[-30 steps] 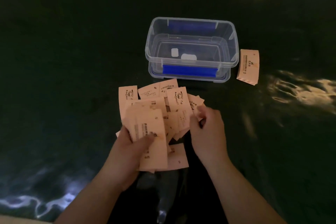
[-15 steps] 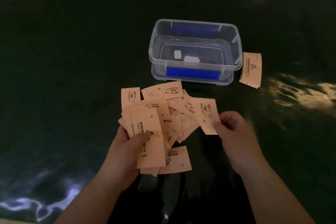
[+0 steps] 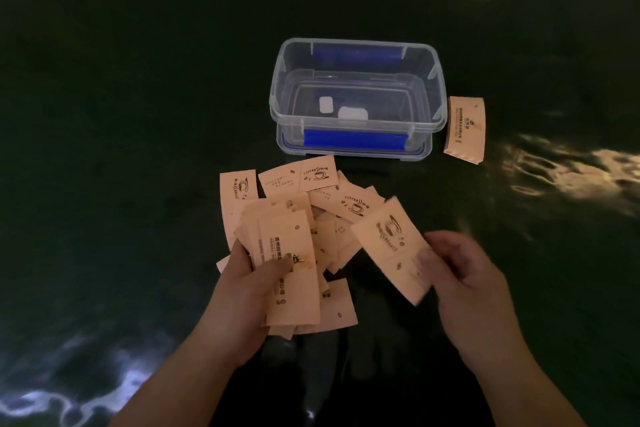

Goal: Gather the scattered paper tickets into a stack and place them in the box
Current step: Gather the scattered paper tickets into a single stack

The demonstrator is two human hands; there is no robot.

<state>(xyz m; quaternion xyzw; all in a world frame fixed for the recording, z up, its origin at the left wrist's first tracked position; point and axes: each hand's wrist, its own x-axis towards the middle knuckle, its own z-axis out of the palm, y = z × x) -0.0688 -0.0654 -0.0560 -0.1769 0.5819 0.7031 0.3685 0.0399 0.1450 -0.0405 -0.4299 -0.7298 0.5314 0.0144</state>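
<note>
Glossy dark tabletop [image 3: 138, 114]; left hand [image 3: 242, 291] grips ticket stack [image 3: 291, 274], right hand [image 3: 464, 270] pinches ticket [image 3: 388, 246].

Left hand [image 3: 249, 291] grips a fanned bundle, thumb on top; right hand [image 3: 464, 274] pinches one slip

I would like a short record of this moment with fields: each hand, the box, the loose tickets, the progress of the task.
left hand: grips a stack of tickets
right hand: pinches a single ticket
box: clear plastic, open, no tickets inside
loose tickets: scattered on the dark table before the box
small pile: lies right of the box
progress: gathering not finished
</note>
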